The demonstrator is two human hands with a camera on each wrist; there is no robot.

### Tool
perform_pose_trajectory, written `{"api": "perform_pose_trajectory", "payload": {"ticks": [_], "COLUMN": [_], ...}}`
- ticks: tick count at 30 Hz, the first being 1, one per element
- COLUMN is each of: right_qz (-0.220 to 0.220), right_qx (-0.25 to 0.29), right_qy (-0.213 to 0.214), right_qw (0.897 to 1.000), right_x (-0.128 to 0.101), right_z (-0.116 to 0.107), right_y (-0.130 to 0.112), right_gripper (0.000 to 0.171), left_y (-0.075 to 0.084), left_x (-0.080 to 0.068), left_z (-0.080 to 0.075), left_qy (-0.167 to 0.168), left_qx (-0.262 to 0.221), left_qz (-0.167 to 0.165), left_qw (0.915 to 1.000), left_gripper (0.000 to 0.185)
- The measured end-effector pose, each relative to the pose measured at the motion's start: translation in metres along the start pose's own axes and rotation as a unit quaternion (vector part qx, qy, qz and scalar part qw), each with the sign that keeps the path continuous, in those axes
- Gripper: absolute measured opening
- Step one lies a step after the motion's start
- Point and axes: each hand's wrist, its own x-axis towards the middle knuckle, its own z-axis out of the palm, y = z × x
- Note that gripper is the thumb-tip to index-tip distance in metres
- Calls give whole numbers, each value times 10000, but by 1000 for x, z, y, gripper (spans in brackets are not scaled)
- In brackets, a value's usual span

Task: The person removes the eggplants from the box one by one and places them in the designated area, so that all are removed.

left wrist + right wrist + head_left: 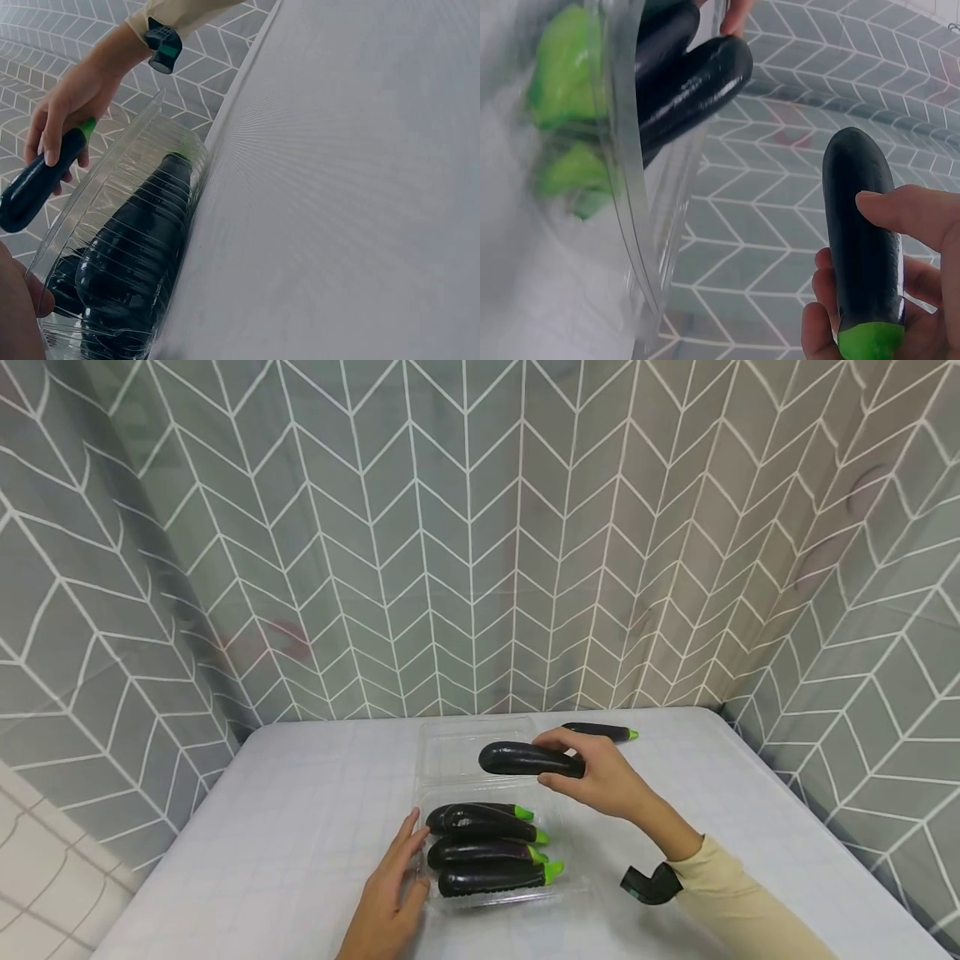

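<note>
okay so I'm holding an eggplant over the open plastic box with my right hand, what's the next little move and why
Probably lower the eggplant held by the right hand toward the clear box and lay it alongside the four eggplants already packed there. It hangs above the open lid, not yet in the tray, and the left hand rests on the box's near left edge, which should steady it.

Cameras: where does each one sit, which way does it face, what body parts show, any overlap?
Head: high, facing forward and down at the table; both hands and a sleeve show.
Left wrist: low beside the clear tray, facing across it; right hand shows.
Right wrist: below the right hand, facing up along the held eggplant; fingers show.
Shared: all three show the tray and held eggplant.
</note>
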Motion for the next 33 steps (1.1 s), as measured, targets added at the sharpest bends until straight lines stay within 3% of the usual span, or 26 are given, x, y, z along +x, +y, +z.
{"api": "perform_pose_trajectory", "payload": {"ticks": [8, 17, 29, 33], "right_qz": [218, 284, 489, 650], "right_qx": [-182, -469, -559, -526], "right_qy": [51, 171, 207, 297], "right_qw": [9996, 9984, 9970, 9960], "right_x": [1, 2, 0, -1], "right_z": [-13, -23, -31, -34], "right_y": [8, 21, 42, 49], "right_gripper": [35, 36, 39, 38], "left_y": [0, -4, -4, -3], "left_x": [0, -2, -2, -2], "left_z": [0, 2, 1, 0], "left_qy": [63, 233, 163, 131], "left_qx": [28, -119, -126, -55], "left_qz": [-28, 670, 708, 417], "left_qw": [10000, 9974, 9973, 9990], "left_gripper": [62, 64, 64, 64]}}
